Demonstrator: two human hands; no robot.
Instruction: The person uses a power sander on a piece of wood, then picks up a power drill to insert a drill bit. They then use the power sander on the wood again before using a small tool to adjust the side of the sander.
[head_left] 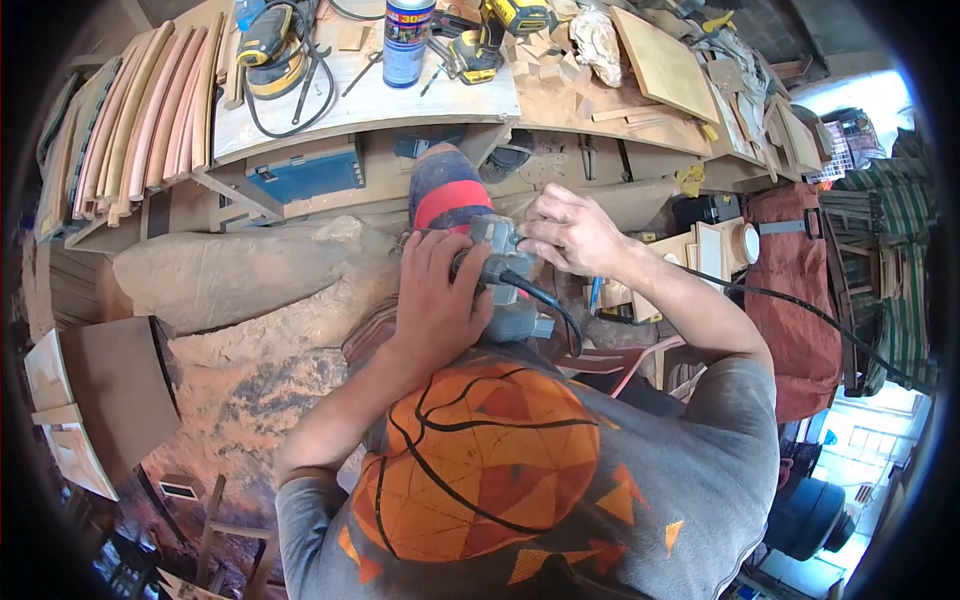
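A grey corded power tool [513, 318] rests close against my body; its exact kind is hard to make out. My left hand [440, 285] is closed round its dark end, where a black cord [540, 292] comes out. On the tool's far right side, my right hand [568, 230] has its fingers curled and pinched together against the grey housing. Whatever is between those fingertips is hidden. Just beyond the tool is my knee in dark cloth with a red band [452, 200].
A workbench [370, 130] ahead carries a yellow-black sander [270, 60], a blue spray can [408, 45], yellow drills [485, 45] and wood scraps. Curved wooden strips [140, 115] are stacked at left. A blue case [307, 178] sits underneath. The cord's cable [820, 310] runs off right.
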